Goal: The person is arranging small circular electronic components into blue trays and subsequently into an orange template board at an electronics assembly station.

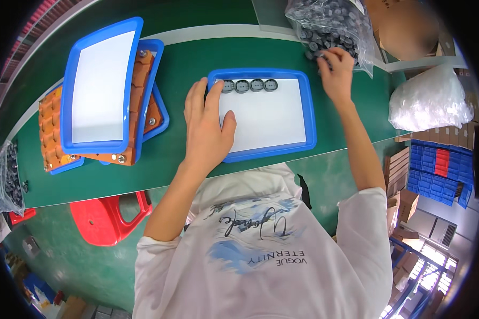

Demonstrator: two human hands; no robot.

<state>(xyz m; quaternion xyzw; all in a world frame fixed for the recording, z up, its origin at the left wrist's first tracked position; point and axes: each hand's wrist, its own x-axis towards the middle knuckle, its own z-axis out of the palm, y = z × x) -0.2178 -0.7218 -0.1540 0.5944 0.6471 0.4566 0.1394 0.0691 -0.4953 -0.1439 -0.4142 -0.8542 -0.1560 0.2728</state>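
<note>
A blue-rimmed tray (pixel 311 114) with a white bottom lies on the green table in front of me. Several black round plastic parts (pixel 256 85) form a row along its far side. My left hand (pixel 208 127) spans the tray's left rim, fingers stretched and apart, the index fingertip by the leftmost part. To the right, my right hand (pixel 337 74) reaches to the mouth of a clear plastic bag (pixel 332 18) full of similar dark parts. Its fingers are curled together at a dark round part (pixel 319 55), which they partly hide.
At left, another blue tray (pixel 101 87) with a white bottom tops a stack of orange blocks (pixel 50 127) and blue trays. A bag of dark parts (pixel 6 178) sits at the far left, a white plastic bag (pixel 430 98) at right. A red stool (pixel 98 220) stands below the table.
</note>
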